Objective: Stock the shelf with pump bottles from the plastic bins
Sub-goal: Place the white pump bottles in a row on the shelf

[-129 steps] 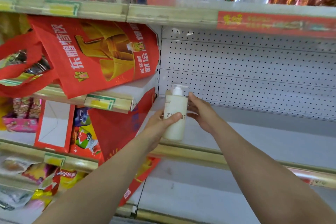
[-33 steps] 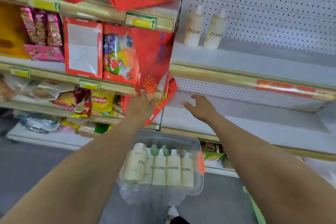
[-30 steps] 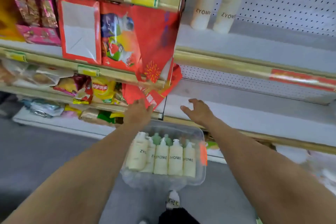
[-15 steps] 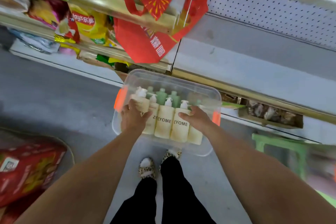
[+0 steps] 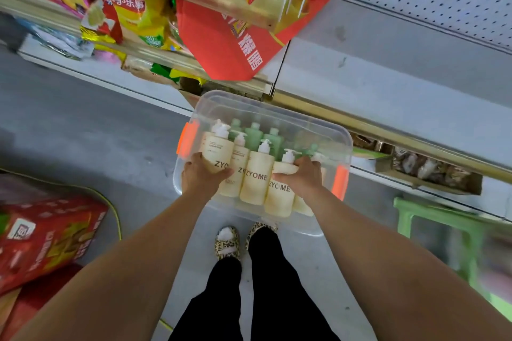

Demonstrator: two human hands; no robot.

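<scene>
A clear plastic bin (image 5: 277, 108) with orange latches stands on the floor by the shelf base. It holds several cream ZYOME pump bottles (image 5: 257, 174) in front and green bottles (image 5: 253, 135) behind. My left hand (image 5: 198, 177) is wrapped around the leftmost cream bottle (image 5: 217, 148), which sits a little higher than its neighbours. My right hand (image 5: 302, 177) grips a cream bottle (image 5: 279, 196) near the right end of the row. An empty grey shelf board (image 5: 388, 86) runs past the bin on the right.
A red gift bag (image 5: 221, 47) hangs over the shelf edge above the bin. Snack packets (image 5: 130, 5) fill the left shelves. A red carton (image 5: 41, 232) lies on the floor at left, a green stool (image 5: 443, 227) stands at right. My feet (image 5: 238, 241) are just behind the bin.
My view dropped from the shelf with two placed bottles to the bin on the floor. Both hands came down into the bin and closed on cream bottles; the left one has risen slightly.
</scene>
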